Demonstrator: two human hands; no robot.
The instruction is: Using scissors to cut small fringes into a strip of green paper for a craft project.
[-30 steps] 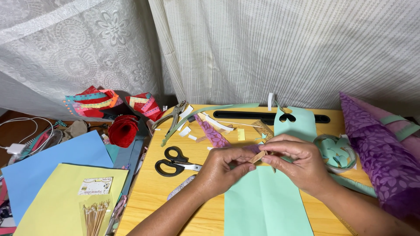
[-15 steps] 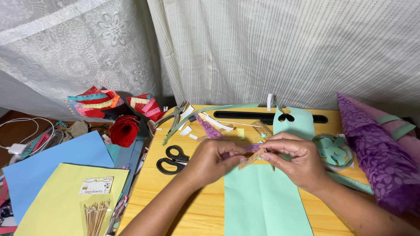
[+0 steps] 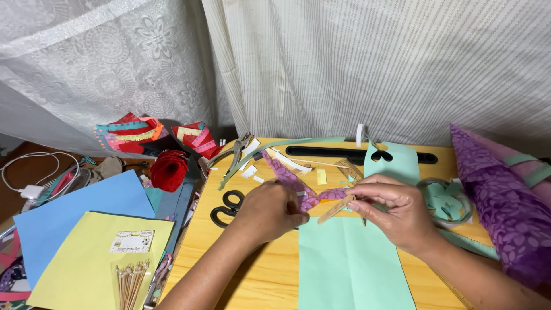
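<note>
Together, both hands meet over the wooden table — the left hand curled, its fingertips pinching the end of a purple patterned paper strip, the right hand pinching a thin wooden stick between thumb and forefinger at the strip's other end. Strip and stick touch just above a mint green paper sheet that lies flat under the hands. Black-handled scissors rest just beside the left hand, with pliers farther back among paper scraps. A purple patterned cone of paper lies at the right edge — well apart, blue paper and yellow paper sit off to the left.
</note>
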